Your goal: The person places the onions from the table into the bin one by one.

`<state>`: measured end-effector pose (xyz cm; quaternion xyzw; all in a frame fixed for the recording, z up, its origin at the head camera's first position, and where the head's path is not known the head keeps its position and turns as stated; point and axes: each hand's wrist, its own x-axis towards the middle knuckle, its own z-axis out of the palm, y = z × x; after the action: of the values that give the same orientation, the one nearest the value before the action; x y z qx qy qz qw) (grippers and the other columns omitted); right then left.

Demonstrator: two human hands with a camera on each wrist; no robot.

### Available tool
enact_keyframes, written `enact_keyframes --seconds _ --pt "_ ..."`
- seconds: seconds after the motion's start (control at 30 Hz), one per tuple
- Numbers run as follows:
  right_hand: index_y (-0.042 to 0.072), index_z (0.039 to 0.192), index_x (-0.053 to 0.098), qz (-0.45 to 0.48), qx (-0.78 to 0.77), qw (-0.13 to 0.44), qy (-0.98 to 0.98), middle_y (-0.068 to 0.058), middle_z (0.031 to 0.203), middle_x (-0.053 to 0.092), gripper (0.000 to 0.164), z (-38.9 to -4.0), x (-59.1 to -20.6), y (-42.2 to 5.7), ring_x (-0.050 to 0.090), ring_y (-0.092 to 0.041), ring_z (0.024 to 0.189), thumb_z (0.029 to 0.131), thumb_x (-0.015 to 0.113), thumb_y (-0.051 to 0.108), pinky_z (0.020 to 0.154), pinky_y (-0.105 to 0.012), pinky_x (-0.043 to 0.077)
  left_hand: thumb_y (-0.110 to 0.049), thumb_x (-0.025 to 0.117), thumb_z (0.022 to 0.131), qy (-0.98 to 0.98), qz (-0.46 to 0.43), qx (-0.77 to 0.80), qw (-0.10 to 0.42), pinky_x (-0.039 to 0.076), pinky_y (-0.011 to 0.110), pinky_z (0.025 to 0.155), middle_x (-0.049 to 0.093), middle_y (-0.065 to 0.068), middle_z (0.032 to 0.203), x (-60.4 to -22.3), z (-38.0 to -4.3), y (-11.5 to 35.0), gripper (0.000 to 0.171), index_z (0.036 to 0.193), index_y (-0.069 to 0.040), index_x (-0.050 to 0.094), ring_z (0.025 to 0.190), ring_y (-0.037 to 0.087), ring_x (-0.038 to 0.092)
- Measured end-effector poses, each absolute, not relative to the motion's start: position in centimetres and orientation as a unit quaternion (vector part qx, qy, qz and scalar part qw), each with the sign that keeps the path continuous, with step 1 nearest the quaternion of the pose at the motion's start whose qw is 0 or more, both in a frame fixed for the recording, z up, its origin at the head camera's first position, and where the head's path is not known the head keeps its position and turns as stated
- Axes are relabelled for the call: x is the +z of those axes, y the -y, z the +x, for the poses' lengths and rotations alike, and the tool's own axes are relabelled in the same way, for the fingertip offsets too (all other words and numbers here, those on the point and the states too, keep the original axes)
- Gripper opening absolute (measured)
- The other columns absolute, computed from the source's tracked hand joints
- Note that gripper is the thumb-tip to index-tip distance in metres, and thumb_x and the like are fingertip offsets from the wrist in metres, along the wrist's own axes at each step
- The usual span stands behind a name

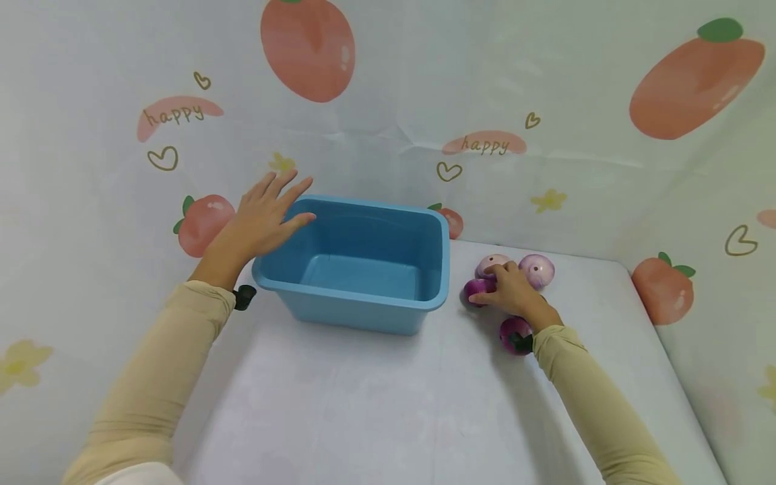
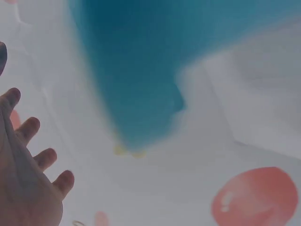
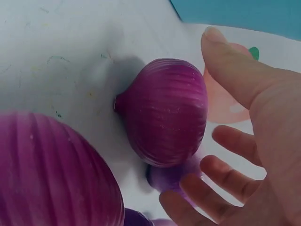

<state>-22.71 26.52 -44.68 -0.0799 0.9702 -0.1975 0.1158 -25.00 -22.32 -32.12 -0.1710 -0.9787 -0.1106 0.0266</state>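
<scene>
My left hand (image 1: 261, 215), fingers spread, is over the left end of a blue plastic basin (image 1: 358, 320). The left wrist view shows the same hand (image 2: 28, 165) at its edge, holding nothing. To the right of the basin, my right hand (image 1: 509, 286) reaches over a purple onion (image 1: 475, 291). In the right wrist view its thumb and loosely bent fingers stand beside that onion (image 3: 164, 113), not closed round it. Two paler onions, one farther back (image 1: 492, 261) and one to the right (image 1: 537, 271), lie near the hand. Another purple onion (image 1: 514, 330) sits below the wrist, partly covered.
The white tabletop (image 1: 351, 404) carries the basin and onions. Behind it hangs a white backdrop (image 1: 388, 101) printed with fruit, hearts and lettering. The basin's right rim (image 1: 444, 263) is close to the nearest onion. The table's right edge slopes toward the lower right.
</scene>
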Motion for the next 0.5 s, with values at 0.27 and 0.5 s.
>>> enact_keyframes --seconds 0.27,0.5 --pt "-0.002 0.141 0.049 -0.073 -0.214 0.145 -0.963 -0.032 0.137 0.039 0.083 -22.9 -45.3 -26.1 0.053 -0.047 0.123 0.083 0.079 0.049 0.108 -0.065 0.046 -0.059 0.042 0.102 0.983 -0.132 -0.128 -0.012 0.014 0.079 0.118 0.012 0.015 0.173 -35.1 -25.4 24.9 0.076 0.165 -0.025 0.016 0.157 0.051 0.007" --pt "-0.003 0.139 0.047 -0.079 -0.201 0.172 -0.961 -0.032 0.134 0.043 0.077 -23.2 -45.4 -26.2 0.052 -0.047 0.124 0.086 0.079 0.042 0.108 -0.065 0.046 -0.061 0.038 0.102 0.979 -0.115 -0.158 -0.050 0.008 0.080 0.118 0.007 0.009 0.174 -37.1 -25.7 25.9 0.076 0.165 -0.026 0.016 0.158 0.050 -0.001"
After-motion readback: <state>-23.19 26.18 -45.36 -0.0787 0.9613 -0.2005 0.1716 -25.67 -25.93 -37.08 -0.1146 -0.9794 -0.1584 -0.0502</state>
